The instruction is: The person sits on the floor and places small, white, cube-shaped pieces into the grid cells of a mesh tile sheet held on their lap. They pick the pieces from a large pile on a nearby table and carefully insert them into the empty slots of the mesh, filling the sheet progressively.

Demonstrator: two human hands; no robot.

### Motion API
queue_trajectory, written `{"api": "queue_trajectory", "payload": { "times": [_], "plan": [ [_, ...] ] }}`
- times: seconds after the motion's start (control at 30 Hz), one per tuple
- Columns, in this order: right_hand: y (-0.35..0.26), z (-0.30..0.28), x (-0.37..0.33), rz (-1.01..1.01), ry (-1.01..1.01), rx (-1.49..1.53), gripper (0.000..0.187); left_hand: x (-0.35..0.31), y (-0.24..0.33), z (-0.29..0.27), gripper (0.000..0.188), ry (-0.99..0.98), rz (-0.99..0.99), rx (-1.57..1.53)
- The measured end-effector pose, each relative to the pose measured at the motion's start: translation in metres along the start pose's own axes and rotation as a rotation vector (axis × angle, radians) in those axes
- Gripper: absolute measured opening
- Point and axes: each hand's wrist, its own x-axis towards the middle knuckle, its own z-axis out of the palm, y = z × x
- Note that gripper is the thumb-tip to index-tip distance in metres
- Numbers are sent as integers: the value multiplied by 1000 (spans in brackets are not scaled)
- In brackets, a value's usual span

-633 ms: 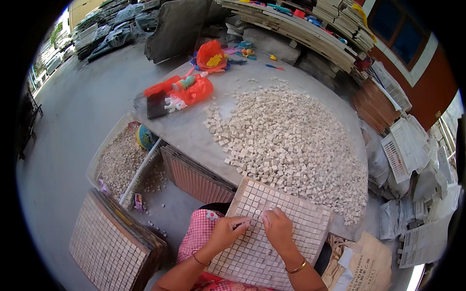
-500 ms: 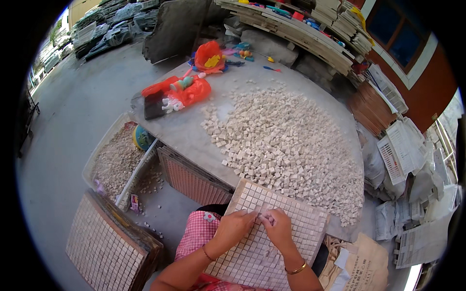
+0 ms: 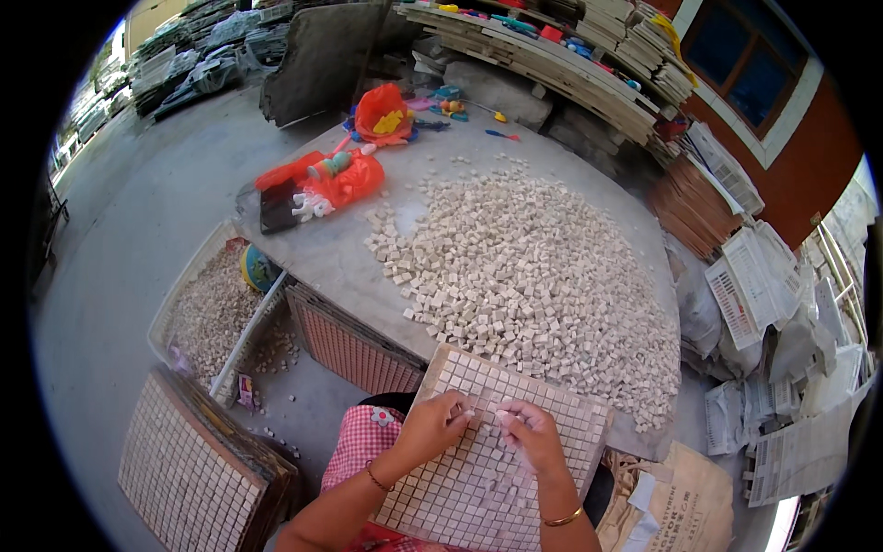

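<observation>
A square grid board (image 3: 570, 414) filled with small pale stone tiles rests tilted on my lap, its far edge by the table. Over its far half my left hand (image 3: 436, 429) is closed, thumb and fingertips pinched together. Just right of it, a small gap away, my right hand (image 3: 535, 438) is also closed in a pinch. Whitish bits show at both sets of fingertips, too small to name. A few loose tiles (image 3: 498, 489) lie on top of the filled grid between my forearms.
Beyond the board, a large heap of loose tiles (image 3: 524, 267) covers much of the grey table (image 3: 322, 241). A bin of tiles (image 3: 216, 304), stacked filled boards (image 3: 189, 465) and reddish grid trays (image 3: 354, 340) stand left. Toys on red plastic (image 3: 354, 179) lie farther back. A paper sack (image 3: 685, 501) sits right.
My hands, which met over the grid, have drawn apart, the left one shifting left and the right one lowering slightly. The whole view has shifted a little.
</observation>
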Motion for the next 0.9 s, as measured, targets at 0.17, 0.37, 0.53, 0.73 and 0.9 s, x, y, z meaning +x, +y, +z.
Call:
{"api": "queue_trajectory", "payload": {
  "times": [0.17,0.37,0.53,0.73,0.9],
  "plan": [
    [-3,-2,6,-76,-4,-303,13,-20,-1,-31,9,-14,-474,-1459],
    [-15,14,18,-349,20,-935,11,-47,-4,-24,4,46,-591,-1586],
    [-7,16,30,-430,-43,-1080,8,-60,-2,-17,13,79,-655,-1536],
    [2,14,34,-447,-20,-1139,8,-66,-3,-12,12,58,-629,-1497],
    [6,17,30,-498,-19,-1094,7,-70,-4,-12,18,37,-627,-1490]
  ]
}}
